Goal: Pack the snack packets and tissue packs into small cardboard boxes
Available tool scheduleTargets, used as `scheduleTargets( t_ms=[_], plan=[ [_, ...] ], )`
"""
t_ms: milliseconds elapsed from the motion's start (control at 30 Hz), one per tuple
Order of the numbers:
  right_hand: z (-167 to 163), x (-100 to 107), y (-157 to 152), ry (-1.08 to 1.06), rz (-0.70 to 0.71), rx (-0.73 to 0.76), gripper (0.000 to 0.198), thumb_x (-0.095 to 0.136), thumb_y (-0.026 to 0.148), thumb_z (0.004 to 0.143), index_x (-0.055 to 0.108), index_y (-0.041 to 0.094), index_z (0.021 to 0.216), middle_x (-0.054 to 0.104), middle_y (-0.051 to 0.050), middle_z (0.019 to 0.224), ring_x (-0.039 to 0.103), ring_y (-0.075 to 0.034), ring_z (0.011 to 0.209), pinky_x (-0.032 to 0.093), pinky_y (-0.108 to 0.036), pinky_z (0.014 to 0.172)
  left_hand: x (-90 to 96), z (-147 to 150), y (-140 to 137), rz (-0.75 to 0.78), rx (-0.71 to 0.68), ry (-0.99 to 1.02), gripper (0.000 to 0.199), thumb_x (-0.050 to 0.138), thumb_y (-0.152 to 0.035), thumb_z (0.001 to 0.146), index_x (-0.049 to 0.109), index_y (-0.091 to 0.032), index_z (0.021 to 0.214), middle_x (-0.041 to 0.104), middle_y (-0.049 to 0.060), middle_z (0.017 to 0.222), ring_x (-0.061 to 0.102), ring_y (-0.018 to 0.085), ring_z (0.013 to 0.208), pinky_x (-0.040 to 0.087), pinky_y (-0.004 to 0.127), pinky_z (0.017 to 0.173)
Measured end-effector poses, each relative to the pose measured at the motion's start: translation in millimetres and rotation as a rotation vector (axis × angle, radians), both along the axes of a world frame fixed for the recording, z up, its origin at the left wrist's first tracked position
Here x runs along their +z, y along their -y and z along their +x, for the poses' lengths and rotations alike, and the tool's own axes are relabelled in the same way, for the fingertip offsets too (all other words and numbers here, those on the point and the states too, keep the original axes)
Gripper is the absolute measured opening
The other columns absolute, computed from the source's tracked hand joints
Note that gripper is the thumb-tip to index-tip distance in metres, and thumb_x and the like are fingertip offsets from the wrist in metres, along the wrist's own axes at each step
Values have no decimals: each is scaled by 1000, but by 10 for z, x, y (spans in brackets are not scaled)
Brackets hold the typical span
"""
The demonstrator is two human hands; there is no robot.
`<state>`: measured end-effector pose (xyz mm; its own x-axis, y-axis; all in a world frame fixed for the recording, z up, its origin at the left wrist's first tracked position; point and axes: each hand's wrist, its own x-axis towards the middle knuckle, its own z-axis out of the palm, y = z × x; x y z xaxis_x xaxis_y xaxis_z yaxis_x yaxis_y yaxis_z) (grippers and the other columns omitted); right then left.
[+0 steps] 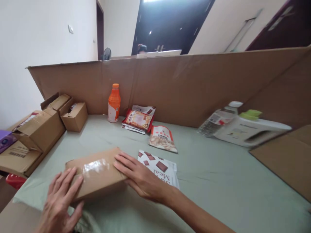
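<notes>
Orange bottle upright by cardboard wall; clear bottle beside white jug; probably fan beyond.

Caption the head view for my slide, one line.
Left fingers and right fingers touch opposite ends of a taped cardboard box, with an orange bottle standing beyond.

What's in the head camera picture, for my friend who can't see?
A person's left hand and right hand hold a taped cardboard box over a pale green cloth. Behind are printed packets and an orange bottle; other boxes sit at left, a clear bottle and white jug at right.
</notes>
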<state>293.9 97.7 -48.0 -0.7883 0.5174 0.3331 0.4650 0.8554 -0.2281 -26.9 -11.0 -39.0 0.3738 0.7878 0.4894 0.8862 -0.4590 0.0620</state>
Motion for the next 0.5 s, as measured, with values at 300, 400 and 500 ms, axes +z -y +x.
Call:
scheduleTargets(
  t_ms=[300,400,500],
  plan=[
    [-2160,156,-1295,-28,-77,-276,59,40,22,105,28,12,162,20,-27,168,27,-35,154,38,-50,115,-109,-491,-585,148,610,-69,49,48,-36,100,44,-15,145,48,29,145,48,49,132,41,69,102],
    [-2483,18,-1244,-38,-91,-246,70,49,24,102,20,3,161,24,-31,165,35,-33,150,39,-45,116,-110,-577,-884,163,684,-7,52,45,-37,102,38,-17,150,44,28,147,43,50,136,40,74,99],
    [-2359,-169,-1009,-12,-99,-190,64,59,28,97,38,11,155,32,-25,164,39,-29,149,40,-44,114,-34,-689,-1017,125,584,59,57,44,-37,102,33,-14,153,38,32,150,30,56,142,31,83,99]
  ],
)
